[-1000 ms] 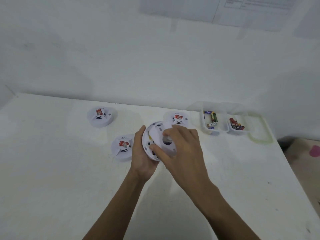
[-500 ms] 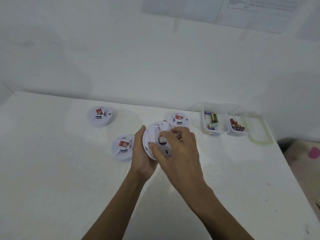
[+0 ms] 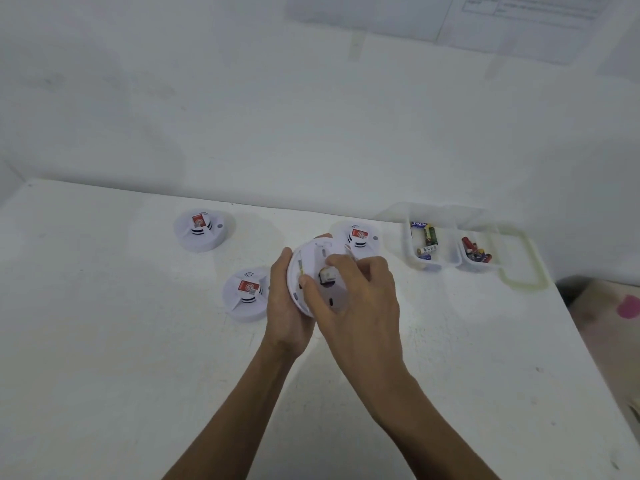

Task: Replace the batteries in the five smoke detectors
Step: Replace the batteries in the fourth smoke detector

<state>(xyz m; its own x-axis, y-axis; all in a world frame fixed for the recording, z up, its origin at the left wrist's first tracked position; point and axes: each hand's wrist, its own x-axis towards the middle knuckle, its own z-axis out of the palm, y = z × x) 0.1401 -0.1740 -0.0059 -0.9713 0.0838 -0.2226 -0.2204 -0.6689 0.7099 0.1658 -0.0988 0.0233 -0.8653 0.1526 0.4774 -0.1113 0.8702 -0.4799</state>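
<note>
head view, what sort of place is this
Likely a plain indoor work table against a white wall, perhaps a test setup: detectors laid out on it, tubs of batteries, printed sheets taped up.

White worktop [image 3: 104,341] set against a white wall. Lying on it: far-left smoke detector [image 3: 202,230], central smoke detector [image 3: 246,294], rear smoke detector [image 3: 362,239]. At right, left tub [image 3: 429,265] and right tub [image 3: 479,268], side by side, hold batteries [image 3: 429,237]. Green-rimmed lid [image 3: 535,271] lies just beside the right tub.
</note>
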